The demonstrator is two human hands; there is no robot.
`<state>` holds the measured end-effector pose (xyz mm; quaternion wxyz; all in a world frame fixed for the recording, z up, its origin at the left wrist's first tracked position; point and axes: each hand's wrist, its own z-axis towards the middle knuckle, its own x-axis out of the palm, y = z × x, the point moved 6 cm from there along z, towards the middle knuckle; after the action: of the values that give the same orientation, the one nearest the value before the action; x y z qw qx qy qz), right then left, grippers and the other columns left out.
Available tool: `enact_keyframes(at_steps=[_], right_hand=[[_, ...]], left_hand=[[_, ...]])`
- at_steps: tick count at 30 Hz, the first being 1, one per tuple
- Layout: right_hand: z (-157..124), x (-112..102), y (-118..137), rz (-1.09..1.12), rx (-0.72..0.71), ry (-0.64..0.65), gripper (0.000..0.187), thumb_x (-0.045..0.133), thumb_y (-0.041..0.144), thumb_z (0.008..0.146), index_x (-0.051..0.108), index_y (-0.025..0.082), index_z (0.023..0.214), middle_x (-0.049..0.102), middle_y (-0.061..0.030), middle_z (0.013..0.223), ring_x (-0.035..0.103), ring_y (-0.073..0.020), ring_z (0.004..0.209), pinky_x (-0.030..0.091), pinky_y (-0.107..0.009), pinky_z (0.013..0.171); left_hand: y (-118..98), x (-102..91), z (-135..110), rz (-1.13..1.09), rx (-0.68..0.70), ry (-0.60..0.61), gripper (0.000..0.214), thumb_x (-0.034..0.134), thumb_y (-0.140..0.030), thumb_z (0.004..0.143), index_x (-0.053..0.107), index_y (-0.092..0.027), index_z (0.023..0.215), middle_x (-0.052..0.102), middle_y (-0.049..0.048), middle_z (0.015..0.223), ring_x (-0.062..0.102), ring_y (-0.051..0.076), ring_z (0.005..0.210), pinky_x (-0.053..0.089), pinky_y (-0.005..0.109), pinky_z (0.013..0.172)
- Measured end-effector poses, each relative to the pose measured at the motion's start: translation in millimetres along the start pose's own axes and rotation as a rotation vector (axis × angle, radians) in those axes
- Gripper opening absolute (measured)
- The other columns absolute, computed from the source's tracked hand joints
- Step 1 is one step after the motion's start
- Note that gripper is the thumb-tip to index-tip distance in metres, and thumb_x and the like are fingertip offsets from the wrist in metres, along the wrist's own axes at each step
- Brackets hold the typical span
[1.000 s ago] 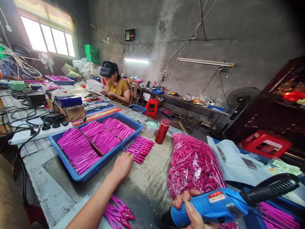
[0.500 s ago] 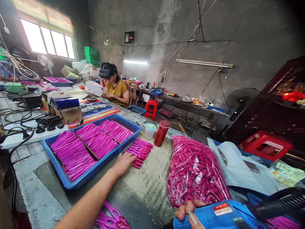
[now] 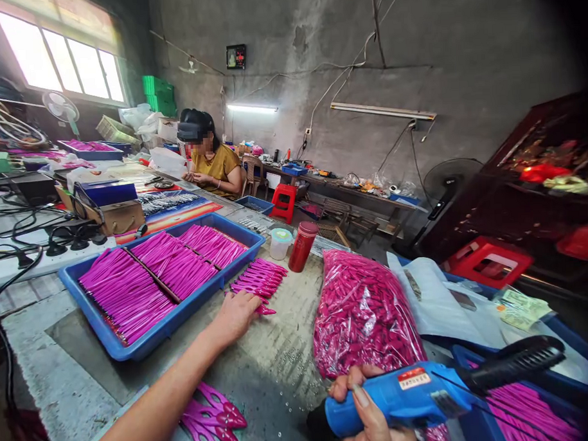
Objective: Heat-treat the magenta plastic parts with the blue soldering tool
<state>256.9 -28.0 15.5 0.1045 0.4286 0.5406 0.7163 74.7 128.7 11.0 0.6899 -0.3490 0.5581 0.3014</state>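
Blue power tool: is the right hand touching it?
Touching. The head view shows the right hand gripping the blue power tool, with the thumb lying across its casing and no gap between.

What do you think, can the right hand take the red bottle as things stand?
Probably not: the right hand is gripping the blue tool and seems to have no free grasp for the red bottle.

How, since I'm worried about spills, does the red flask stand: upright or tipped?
Upright: the red flask stands on the table, its cap uppermost, beside the lidded tub.
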Motion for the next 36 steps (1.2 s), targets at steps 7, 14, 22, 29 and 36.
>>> enact_keyframes(at_steps=[7,14,22,29,36], right_hand=[[6,-6,1,0.015,-0.045,-0.022,0.037,0.075,0.032,0.057,0.054,0.018,0.084,0.058,0.0022,0.065,0.054,-0.0138,0.049,0.046,-0.029,0.05],[9,-12,0,0.001,-0.061,0.005,0.038,0.075,0.033,0.058,0.054,0.018,0.086,0.059,0.002,0.064,0.055,-0.0139,0.05,0.046,-0.028,0.05],[8,-13,-3,-0.011,-0.082,0.028,0.036,0.073,0.034,0.06,0.053,0.018,0.085,0.057,0.0018,0.065,0.054,-0.0147,0.05,0.045,-0.03,0.051],[8,-10,-1,-0.018,-0.08,0.016,0.037,0.073,0.034,0.06,0.052,0.017,0.086,0.057,0.0011,0.064,0.054,-0.0156,0.049,0.044,-0.031,0.049],[8,-8,-3,-0.006,-0.05,0.005,0.039,0.073,0.034,0.059,0.051,0.018,0.087,0.058,0.0019,0.065,0.054,-0.0149,0.049,0.044,-0.03,0.051]], left_hand=[[-39,25.7,-51,-0.086,-0.031,0.226,0.01,0.049,-0.022,0.088,0.058,-0.018,0.085,0.061,0.0034,0.091,0.055,0.022,0.089,0.04,0.032,0.073],[-30,36.7,-63,-0.251,-0.114,0.242,0.009,0.061,-0.018,0.08,0.062,-0.018,0.089,0.061,0.0031,0.094,0.053,0.02,0.094,0.04,0.026,0.078],[-35,38.0,-64,-0.209,-0.07,0.217,0.015,0.051,-0.023,0.088,0.063,-0.017,0.083,0.061,0.0048,0.089,0.054,0.02,0.089,0.041,0.026,0.076],[-51,32.3,-59,-0.213,-0.083,0.235,0.018,0.048,-0.021,0.09,0.063,-0.014,0.084,0.06,0.0073,0.087,0.055,0.019,0.085,0.042,0.026,0.074],[-60,39.3,-53,-0.218,-0.092,0.239,0.015,0.05,-0.02,0.088,0.063,-0.015,0.083,0.061,0.0069,0.086,0.057,0.02,0.084,0.042,0.026,0.073]])
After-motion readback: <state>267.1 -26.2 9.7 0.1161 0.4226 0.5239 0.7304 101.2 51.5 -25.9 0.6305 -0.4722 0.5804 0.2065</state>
